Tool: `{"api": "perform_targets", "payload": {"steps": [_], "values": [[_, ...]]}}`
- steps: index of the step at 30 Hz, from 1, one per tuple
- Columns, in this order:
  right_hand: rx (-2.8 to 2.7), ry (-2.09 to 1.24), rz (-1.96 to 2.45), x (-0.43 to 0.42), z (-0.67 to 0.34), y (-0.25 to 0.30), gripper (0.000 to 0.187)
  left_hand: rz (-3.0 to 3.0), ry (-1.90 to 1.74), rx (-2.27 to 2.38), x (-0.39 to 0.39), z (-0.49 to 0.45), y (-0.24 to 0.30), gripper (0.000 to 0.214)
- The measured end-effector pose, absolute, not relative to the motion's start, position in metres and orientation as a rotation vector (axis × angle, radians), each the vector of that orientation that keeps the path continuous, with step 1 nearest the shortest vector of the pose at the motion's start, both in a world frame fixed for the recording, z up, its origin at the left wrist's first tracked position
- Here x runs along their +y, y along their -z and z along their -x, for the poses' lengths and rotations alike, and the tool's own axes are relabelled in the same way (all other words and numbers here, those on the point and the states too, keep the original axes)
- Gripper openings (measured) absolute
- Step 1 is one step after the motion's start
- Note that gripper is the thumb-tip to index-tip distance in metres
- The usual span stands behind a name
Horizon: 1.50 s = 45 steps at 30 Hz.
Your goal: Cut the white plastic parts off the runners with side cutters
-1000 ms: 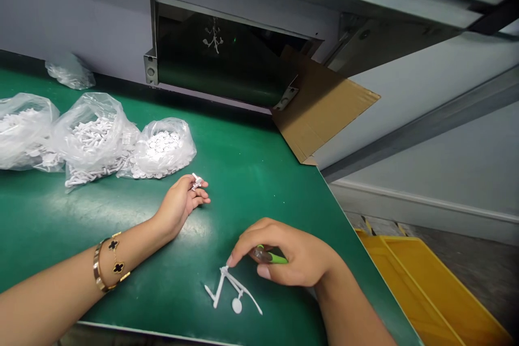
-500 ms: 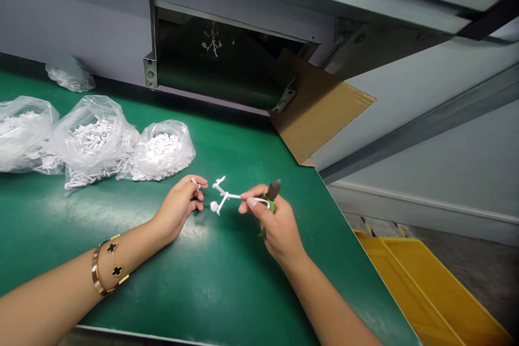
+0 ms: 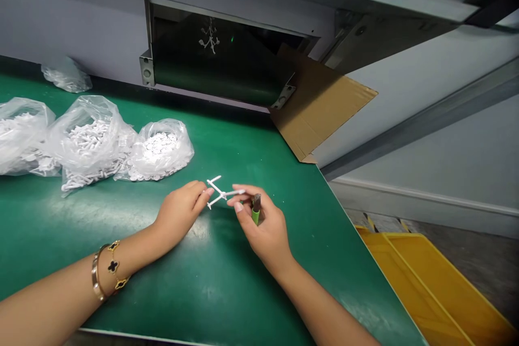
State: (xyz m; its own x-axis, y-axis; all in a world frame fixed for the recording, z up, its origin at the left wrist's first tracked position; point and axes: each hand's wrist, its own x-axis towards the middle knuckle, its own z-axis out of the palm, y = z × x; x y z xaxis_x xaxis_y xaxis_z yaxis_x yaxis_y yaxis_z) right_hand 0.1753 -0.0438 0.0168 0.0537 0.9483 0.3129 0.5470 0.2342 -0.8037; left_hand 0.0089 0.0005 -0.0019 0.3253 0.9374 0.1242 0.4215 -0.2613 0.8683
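My right hand (image 3: 263, 221) pinches the end of a branched white plastic moulding (image 3: 219, 193) and also holds a green-handled craft knife (image 3: 256, 208) upright in its fingers. The knife's blade end points up and looks dark. My left hand (image 3: 180, 211) lies curled to the left, its fingertips at or just touching the moulding. Whatever those curled fingers hold is hidden. Gold bracelets (image 3: 109, 270) circle my left wrist.
Clear plastic bags of white parts (image 3: 87, 138) lie along the back of the green bench (image 3: 227, 292). Behind them is a dark opening with a cardboard sheet (image 3: 320, 102). Yellow crates (image 3: 421, 281) stand on the floor beyond the bench's right edge.
The white moulding has risen from the bench into my hands, which have come closer together. The knife now stands more upright in my right hand.
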Motion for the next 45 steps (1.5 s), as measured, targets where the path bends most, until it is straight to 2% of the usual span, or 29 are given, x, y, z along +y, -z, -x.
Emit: {"api": "perform_targets", "payload": {"steps": [4,7,16,34,45], "values": [[-1.795,-0.392,1.625,-0.037,-0.176,-0.013,0.01,-1.423,-1.004,1.177,0.003,-0.01,0.002,0.037],[-2.104,-0.219,1.731,-0.036,-0.173,-0.008,0.012,-1.128,-1.013,1.139,0.001,-0.013,0.004,0.041],[-2.3,-0.229,1.748,-0.043,-0.162,-0.005,0.016,-1.625,-1.012,1.221,-0.009,-0.015,0.007,0.042],[-2.46,0.034,1.801,-0.043,-0.164,-0.001,0.01,-1.55,-0.951,1.227,-0.013,-0.02,0.012,0.041],[-2.392,-0.381,1.906,-0.037,-0.168,-0.011,0.012,-1.402,-0.926,1.224,-0.005,-0.019,0.014,0.044]]}}
